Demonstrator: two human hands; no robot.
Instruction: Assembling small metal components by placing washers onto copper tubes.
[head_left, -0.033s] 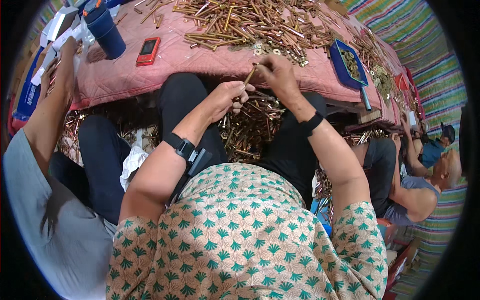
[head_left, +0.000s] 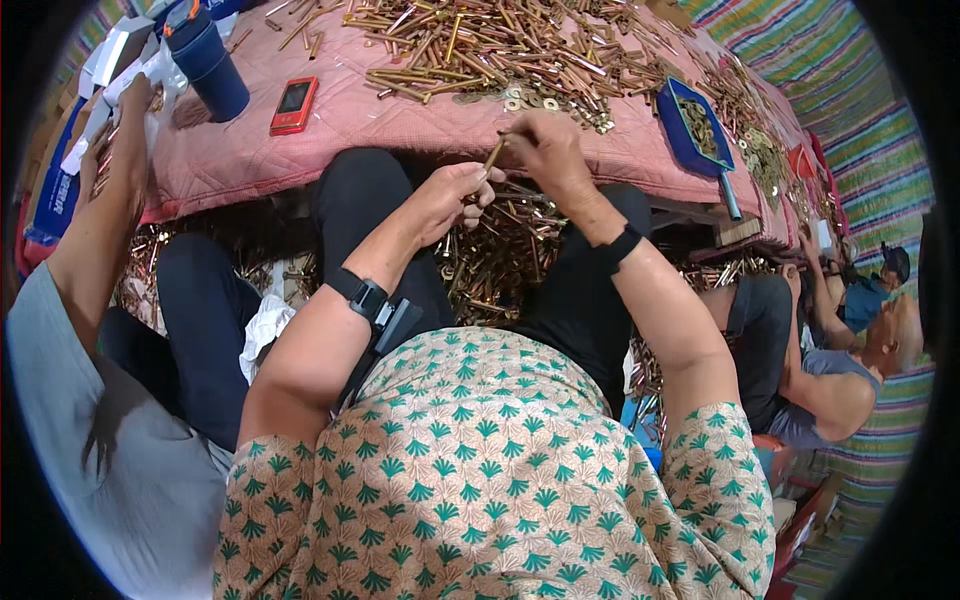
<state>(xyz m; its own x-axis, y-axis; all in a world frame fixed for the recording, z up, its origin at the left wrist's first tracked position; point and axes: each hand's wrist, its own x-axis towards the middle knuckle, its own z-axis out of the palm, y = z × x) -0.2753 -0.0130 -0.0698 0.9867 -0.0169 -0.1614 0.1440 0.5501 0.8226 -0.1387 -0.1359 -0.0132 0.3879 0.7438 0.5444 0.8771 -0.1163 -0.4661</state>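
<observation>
Over my lap, my left hand (head_left: 455, 195) is closed on a long brass-coloured bolt (head_left: 494, 155), which slants up and to the right from thumb and forefinger. At its upper end my right hand (head_left: 548, 152) is pinched, its fingertips close to the tip. Whatever small part those fingers may hold is hidden. Beyond my hands, a heap of similar bolts (head_left: 480, 45) covers the far side of the pink quilted table cover (head_left: 370, 130). Flat round washers (head_left: 530, 100) lie along the heap's near edge.
More bolts (head_left: 500, 245) are piled below, between my knees. A blue tray of washers (head_left: 690, 125) sits at the table's right edge, a red phone (head_left: 294, 106) and blue tumbler (head_left: 208, 65) at left. A co-worker's arm (head_left: 110, 210) is close on my left; others sit at right.
My right hand has shifted very slightly left at the bolt's upper end. My left hand keeps its hold in nearly the same place.
</observation>
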